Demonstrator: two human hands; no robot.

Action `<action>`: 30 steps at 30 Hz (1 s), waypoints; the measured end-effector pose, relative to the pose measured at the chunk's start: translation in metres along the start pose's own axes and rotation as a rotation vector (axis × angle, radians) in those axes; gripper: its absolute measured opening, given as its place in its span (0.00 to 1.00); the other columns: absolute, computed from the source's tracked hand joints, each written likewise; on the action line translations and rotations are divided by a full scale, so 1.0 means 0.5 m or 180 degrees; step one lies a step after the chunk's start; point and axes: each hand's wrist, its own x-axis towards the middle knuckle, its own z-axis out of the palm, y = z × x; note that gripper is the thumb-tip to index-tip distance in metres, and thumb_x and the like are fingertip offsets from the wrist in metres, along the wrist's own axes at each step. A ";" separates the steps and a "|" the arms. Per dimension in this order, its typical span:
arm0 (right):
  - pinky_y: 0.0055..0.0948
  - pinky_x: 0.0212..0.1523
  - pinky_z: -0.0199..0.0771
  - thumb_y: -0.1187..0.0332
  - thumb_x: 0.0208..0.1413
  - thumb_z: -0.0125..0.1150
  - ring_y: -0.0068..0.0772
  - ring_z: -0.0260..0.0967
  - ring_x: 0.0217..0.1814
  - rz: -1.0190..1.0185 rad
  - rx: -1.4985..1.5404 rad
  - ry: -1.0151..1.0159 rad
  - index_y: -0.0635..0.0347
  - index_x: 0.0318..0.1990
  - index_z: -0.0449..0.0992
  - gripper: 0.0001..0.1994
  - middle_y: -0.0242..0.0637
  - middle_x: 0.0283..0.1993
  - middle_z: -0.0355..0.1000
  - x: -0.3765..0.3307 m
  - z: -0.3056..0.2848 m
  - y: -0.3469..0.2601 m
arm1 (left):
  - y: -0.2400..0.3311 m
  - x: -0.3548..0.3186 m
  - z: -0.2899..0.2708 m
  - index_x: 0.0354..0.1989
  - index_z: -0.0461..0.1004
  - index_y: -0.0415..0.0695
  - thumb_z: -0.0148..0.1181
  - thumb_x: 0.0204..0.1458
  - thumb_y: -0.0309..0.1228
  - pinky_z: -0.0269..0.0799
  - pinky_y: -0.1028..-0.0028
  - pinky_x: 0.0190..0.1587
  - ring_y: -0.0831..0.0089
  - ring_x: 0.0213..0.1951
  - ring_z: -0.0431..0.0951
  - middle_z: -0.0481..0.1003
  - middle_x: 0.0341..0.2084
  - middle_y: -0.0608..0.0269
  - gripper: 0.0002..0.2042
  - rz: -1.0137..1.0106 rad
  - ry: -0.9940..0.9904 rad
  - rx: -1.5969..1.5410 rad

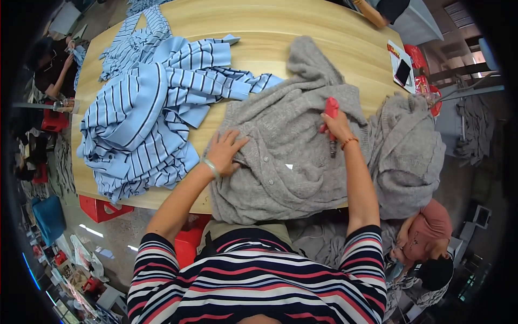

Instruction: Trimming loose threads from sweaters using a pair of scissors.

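Observation:
A grey knitted cardigan [302, 135] with small buttons on its front lies spread on the wooden table before me. My left hand [224, 154] rests on its left side, fingers spread and flat on the knit. Above the right part of the cardigan, my right hand [338, 125] is closed around a red hand-held tool [332, 105] with a dark metal end; its exact kind I cannot make out. A small white piece [289, 167] lies on the cardigan between my hands.
A heap of blue striped garments [135, 119] covers the table's left side. At right sits a grey knit pile [404, 151]. A phone [402, 72] lies near the table's right edge [389, 48]. One person [426, 235] is at lower right; others are at far left and top right.

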 end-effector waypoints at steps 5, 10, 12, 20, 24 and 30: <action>0.26 0.24 0.69 0.70 0.55 0.54 0.23 0.68 0.24 -0.0790 -0.0070 -0.0058 0.65 0.51 0.68 0.16 0.33 0.27 0.70 -0.145 -0.058 -0.006 | 0.080 -0.052 -0.064 0.62 0.60 0.50 0.67 0.41 0.41 0.56 0.53 0.58 0.51 0.58 0.61 0.60 0.59 0.47 0.36 0.0170 0.0853 -0.1148; 0.32 0.38 0.73 0.69 0.54 0.54 0.32 0.74 0.35 -0.0523 -0.0921 -0.0862 0.57 0.59 0.66 0.23 0.38 0.33 0.74 -0.326 -0.049 -0.020 | 0.092 -0.009 0.040 0.61 0.62 0.51 0.61 0.48 0.46 0.48 0.54 0.64 0.51 0.63 0.56 0.60 0.59 0.47 0.31 0.0539 0.0770 0.0348; 0.38 0.41 0.73 0.64 0.53 0.57 0.47 0.75 0.40 -0.0834 -0.1770 -0.1143 0.52 0.58 0.67 0.23 0.46 0.38 0.76 -0.396 -0.019 -0.035 | 0.054 -0.013 0.081 0.61 0.63 0.51 0.59 0.49 0.48 0.45 0.54 0.65 0.51 0.64 0.55 0.61 0.59 0.47 0.31 0.0406 0.0687 0.0327; 0.49 0.42 0.70 0.56 0.53 0.57 0.58 0.72 0.40 -0.0643 -0.1876 -0.1204 0.48 0.55 0.69 0.21 0.52 0.35 0.75 -0.448 0.152 -0.137 | -0.018 -0.039 0.110 0.60 0.63 0.45 0.59 0.48 0.50 0.43 0.53 0.66 0.56 0.65 0.55 0.62 0.60 0.51 0.33 0.0249 0.0898 0.0088; 0.50 0.41 0.70 0.56 0.53 0.58 0.60 0.71 0.40 -0.0728 -0.1789 -0.0977 0.47 0.56 0.68 0.22 0.52 0.37 0.75 -0.452 0.175 -0.119 | -0.017 -0.021 0.157 0.52 0.71 0.43 0.64 0.47 0.42 0.61 0.58 0.57 0.57 0.52 0.71 0.74 0.47 0.55 0.25 0.0449 0.1737 -0.1188; 0.50 0.38 0.71 0.60 0.51 0.59 0.59 0.71 0.37 -0.0941 -0.1699 -0.0540 0.47 0.55 0.68 0.22 0.52 0.33 0.74 -0.505 0.187 -0.069 | 0.041 0.028 0.120 0.45 0.71 0.43 0.62 0.48 0.25 0.71 0.82 0.31 0.81 0.27 0.75 0.75 0.30 0.68 0.14 -0.1222 0.1077 -0.6013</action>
